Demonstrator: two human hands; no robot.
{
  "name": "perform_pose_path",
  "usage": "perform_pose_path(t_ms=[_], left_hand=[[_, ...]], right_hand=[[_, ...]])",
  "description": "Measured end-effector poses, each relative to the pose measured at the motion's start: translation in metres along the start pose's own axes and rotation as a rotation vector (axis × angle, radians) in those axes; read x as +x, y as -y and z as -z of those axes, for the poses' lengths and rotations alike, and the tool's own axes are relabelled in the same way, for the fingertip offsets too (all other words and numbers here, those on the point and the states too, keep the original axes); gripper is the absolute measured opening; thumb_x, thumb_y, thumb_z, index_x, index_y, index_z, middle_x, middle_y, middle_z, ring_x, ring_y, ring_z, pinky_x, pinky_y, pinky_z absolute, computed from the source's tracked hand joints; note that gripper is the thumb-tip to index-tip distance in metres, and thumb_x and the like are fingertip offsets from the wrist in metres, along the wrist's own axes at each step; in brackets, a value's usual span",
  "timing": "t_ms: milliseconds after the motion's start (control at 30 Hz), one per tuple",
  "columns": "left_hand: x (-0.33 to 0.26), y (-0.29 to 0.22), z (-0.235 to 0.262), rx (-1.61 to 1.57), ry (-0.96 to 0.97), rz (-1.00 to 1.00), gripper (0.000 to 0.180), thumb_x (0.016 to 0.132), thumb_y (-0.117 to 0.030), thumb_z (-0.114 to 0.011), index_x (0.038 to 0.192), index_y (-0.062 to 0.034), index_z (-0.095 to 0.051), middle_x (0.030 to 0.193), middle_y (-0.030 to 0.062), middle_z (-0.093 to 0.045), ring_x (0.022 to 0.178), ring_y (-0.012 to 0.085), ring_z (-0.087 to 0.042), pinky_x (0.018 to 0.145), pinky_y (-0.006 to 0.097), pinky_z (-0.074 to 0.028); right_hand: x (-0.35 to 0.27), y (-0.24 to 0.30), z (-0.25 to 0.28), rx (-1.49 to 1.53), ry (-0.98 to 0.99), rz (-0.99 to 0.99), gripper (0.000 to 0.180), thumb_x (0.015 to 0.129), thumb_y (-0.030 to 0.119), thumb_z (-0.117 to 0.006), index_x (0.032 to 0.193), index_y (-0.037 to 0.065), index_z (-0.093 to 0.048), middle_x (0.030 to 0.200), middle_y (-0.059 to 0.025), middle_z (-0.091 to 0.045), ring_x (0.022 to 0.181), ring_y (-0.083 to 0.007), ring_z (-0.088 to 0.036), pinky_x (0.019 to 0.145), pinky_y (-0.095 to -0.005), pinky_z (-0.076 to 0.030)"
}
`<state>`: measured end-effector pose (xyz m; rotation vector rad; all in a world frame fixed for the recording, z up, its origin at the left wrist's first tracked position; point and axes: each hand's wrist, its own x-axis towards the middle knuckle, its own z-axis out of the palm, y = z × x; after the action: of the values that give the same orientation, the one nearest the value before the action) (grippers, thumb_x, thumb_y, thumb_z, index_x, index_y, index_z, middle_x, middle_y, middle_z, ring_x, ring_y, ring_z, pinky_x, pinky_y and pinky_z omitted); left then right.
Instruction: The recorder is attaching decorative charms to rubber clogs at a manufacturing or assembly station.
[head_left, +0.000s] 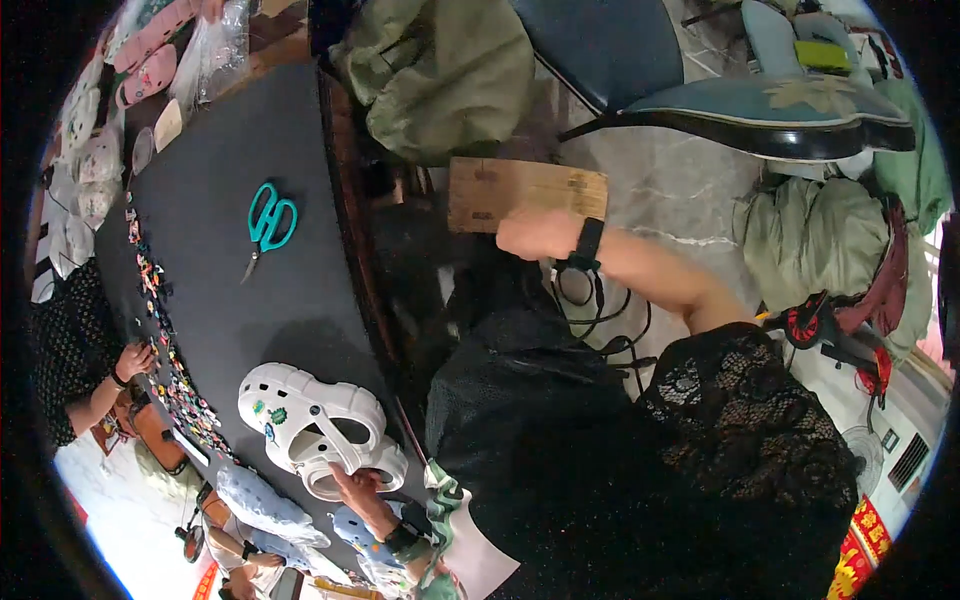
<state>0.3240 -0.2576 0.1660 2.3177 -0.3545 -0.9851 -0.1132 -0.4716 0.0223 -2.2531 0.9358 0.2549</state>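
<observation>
Two white clogs point(290, 408) lie side by side on the dark table, with green and blue charms on the upper of the farther one. My left hand point(366, 497) is at the nearer clog, its index finger stretched over the strap and the others bent around the edge; part of its grip is hidden. Away from the table, my right hand point(537, 234) hangs above my lap beside a brown cardboard box point(530, 184). Its fingers are curled in and slightly blurred, and whatever they may hold does not show. A black watch band point(588, 244) is on that wrist.
Teal-handled scissors point(270, 222) lie on the dark tabletop point(215, 150). Small colourful charms point(178, 385) line the far edge, where another person's hand point(135, 360) works. Bagged light-blue clogs point(262, 502) lie beside mine. Black cables point(615, 335) and a chair point(605, 50) are off the table.
</observation>
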Motion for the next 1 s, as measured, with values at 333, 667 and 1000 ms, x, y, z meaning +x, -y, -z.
perform_pose_path(t_ms=[333, 667, 1000], left_hand=[[0.021, -0.001, 0.000, -0.020, 0.008, 0.057, 0.033, 0.085, -0.034, -0.056, 0.095, -0.0020, -0.057, 0.061, 0.0072, -0.054, 0.041, 0.0126, -0.047, 0.036, 0.022, -0.035], [0.013, 0.023, -0.001, 0.148, -0.208, -0.160, 0.038, 0.089, -0.031, -0.046, 0.112, -0.0019, -0.052, 0.088, 0.0091, -0.054, 0.064, 0.0160, -0.049, 0.048, 0.027, -0.037], [-0.001, 0.032, -0.007, 0.239, -0.239, -0.229, 0.034, 0.086, -0.030, -0.049, 0.101, 0.0001, -0.057, 0.079, 0.0086, -0.052, 0.071, 0.0214, -0.048, 0.057, 0.033, -0.038]], right_hand=[[0.034, -0.030, -0.034, -0.097, -0.060, 0.050, 0.012, 0.067, 0.011, -0.057, 0.071, 0.004, -0.066, 0.075, -0.0134, -0.065, 0.072, -0.0321, -0.063, 0.061, -0.0421, -0.050], [0.254, -0.067, -0.096, 0.111, -0.396, -0.158, 0.029, 0.077, 0.017, -0.058, 0.097, -0.004, -0.059, 0.116, -0.0199, -0.048, 0.101, -0.0327, -0.052, 0.076, -0.0408, -0.052], [0.311, -0.070, -0.114, 0.235, -0.418, -0.441, 0.048, 0.070, 0.010, -0.062, 0.114, -0.003, -0.047, 0.113, -0.0205, -0.048, 0.104, -0.0342, -0.050, 0.081, -0.0423, -0.049]])
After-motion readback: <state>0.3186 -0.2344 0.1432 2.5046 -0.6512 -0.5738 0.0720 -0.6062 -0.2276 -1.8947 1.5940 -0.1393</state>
